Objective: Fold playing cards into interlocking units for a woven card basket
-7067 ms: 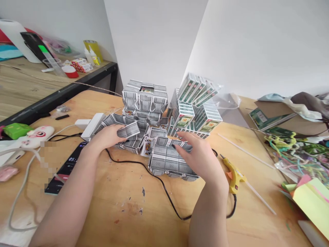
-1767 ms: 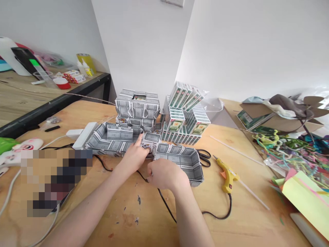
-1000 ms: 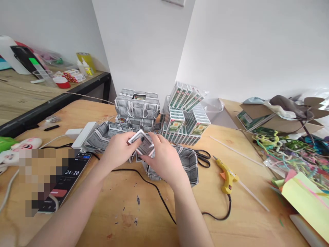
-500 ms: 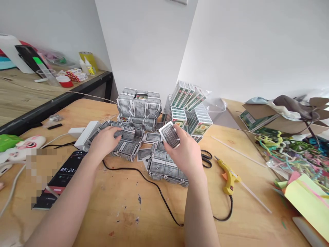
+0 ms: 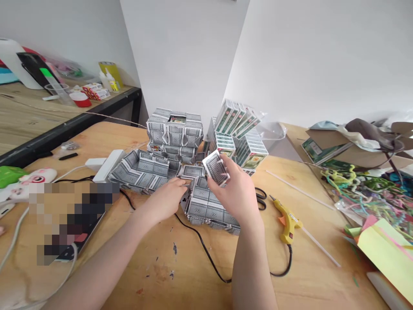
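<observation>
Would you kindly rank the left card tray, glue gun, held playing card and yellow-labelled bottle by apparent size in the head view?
Left card tray
Glue gun and held playing card: too close to rank; the right hand partly covers the card
Yellow-labelled bottle

your right hand [image 5: 237,187] holds a card [image 5: 216,169], your left hand [image 5: 167,198] reaches between two trays [image 5: 208,210]; packs [image 5: 254,150] stand near the tabletop's [image 5: 187,275] back edge.
</observation>
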A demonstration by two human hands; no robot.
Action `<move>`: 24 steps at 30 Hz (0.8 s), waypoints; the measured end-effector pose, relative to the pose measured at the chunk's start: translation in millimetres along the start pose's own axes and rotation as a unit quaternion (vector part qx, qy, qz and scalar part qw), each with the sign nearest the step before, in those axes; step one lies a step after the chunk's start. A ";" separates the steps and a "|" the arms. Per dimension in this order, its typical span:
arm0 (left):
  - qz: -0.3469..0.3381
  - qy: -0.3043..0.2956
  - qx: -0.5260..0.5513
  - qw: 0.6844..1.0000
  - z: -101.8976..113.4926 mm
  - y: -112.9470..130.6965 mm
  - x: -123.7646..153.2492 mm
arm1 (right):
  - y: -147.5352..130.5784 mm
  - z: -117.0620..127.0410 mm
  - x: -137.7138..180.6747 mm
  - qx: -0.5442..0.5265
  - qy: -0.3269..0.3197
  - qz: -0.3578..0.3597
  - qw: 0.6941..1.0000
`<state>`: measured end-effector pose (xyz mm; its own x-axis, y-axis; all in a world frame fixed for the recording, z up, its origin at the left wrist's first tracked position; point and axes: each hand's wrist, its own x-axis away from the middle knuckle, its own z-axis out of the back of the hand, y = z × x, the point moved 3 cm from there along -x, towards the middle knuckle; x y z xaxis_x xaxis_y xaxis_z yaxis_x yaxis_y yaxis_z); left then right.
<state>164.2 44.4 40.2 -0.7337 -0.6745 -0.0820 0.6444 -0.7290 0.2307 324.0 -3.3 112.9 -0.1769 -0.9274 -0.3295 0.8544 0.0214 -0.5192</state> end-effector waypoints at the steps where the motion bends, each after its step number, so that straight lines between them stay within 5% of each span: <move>1: 0.000 0.000 -0.033 0.999 -6.3 5.4 -0.6 | 0.2 0.9 0.2 -0.001 0.000 -0.003 1.000; 10: -0.010 0.024 -0.175 0.984 -29.4 11.3 0.5 | 7.3 9.4 0.6 -0.023 0.021 -0.028 0.999; 24: 0.039 -0.048 -0.082 0.995 -15.6 10.7 1.2 | 8.1 10.4 1.3 -0.019 0.008 -0.025 0.999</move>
<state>173.6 34.0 27.5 -0.6927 -0.7208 0.0242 0.7204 -0.6899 0.0704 335.8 -8.2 116.5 -0.2274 -0.9216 -0.3146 0.8253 -0.0109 -0.5646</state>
